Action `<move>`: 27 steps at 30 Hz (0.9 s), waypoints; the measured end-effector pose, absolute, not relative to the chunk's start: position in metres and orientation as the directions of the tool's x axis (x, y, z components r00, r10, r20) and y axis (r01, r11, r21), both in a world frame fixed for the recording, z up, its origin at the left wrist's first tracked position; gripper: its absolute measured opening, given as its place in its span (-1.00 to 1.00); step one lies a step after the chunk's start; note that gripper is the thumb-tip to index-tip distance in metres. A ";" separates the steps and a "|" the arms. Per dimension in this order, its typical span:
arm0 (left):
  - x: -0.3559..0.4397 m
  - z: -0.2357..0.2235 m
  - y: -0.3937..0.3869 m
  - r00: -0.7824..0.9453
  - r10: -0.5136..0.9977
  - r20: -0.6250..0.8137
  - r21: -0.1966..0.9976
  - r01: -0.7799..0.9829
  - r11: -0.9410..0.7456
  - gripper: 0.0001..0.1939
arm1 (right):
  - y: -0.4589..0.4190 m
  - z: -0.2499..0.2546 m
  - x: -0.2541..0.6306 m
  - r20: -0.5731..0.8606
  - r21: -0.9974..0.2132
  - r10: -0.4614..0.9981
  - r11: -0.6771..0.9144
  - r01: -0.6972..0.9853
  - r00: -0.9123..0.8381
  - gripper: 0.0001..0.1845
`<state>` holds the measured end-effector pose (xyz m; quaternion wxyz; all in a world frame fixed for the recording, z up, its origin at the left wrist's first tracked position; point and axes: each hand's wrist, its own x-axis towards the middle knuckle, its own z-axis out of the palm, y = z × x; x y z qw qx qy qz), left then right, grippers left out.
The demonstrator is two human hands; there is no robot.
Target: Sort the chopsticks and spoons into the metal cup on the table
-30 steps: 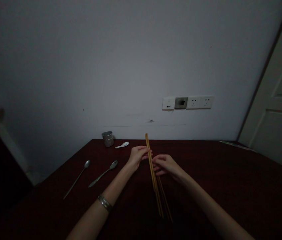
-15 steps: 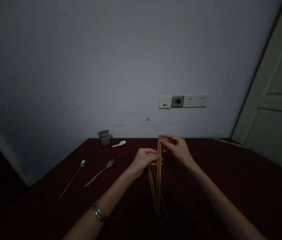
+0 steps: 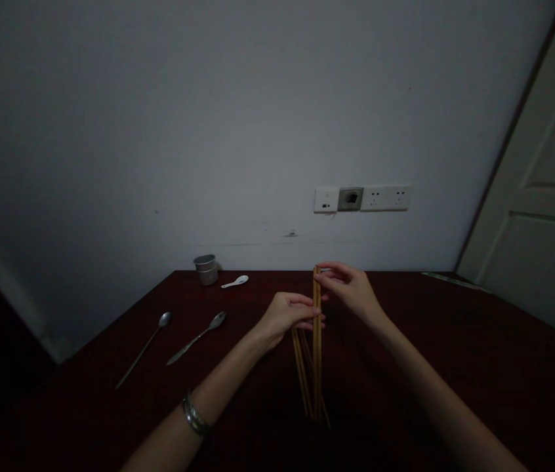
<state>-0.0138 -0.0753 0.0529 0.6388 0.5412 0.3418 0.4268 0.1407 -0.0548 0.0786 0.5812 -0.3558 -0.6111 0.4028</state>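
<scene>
Dark tbl (image 3: pixel 430 347); chopsticks (image 3: pixel 317 367) ptly behind LH (image 3: pixel 288 312)

No text, label, brand, number or sign is appearing in readable form. The left white plate (image 3: pixel 325 197) of the wall panel (image 3: pixel 384 198) is showing a faint mark above its dark ports; this mark is too small to decipher. The metal cup (image 3: pixel 206 270) on the surface (image 3: pixel 454 341) is presenting its side in dim light, and any lettering there is blurring into the metal. The sockets are displaying only slots.
</scene>
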 end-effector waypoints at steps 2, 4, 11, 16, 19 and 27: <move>-0.014 0.053 -0.075 0.411 0.911 0.019 0.985 -0.163 0.053 -0.70 | -0.055 0.079 0.141 0.412 -0.911 0.907 0.411 -0.035 -0.087 -0.60; -0.015 0.053 -0.075 0.420 0.907 0.016 0.986 -0.157 0.055 -0.71 | -0.055 0.079 0.142 0.397 -0.918 0.912 0.395 -0.037 -0.107 -0.60; -0.015 0.054 -0.077 0.415 0.910 0.018 0.986 -0.160 0.053 -0.72 | -0.056 0.081 0.143 0.398 -0.916 0.909 0.400 -0.007 -0.122 -0.54; -0.015 0.053 -0.076 0.411 0.911 0.013 0.986 -0.155 0.056 -0.72 | -0.055 0.081 0.144 0.385 -0.920 0.914 0.391 0.022 -0.129 -0.58; -0.014 0.052 -0.076 0.409 0.913 0.011 0.987 -0.152 0.056 -0.71 | -0.055 0.081 0.144 0.374 -0.924 0.918 0.380 0.026 -0.131 -0.59; -0.016 0.053 -0.077 0.402 0.915 0.029 0.990 -0.136 0.029 -0.73 | -0.055 0.080 0.141 0.373 -0.927 0.919 0.375 -0.009 -0.129 -0.52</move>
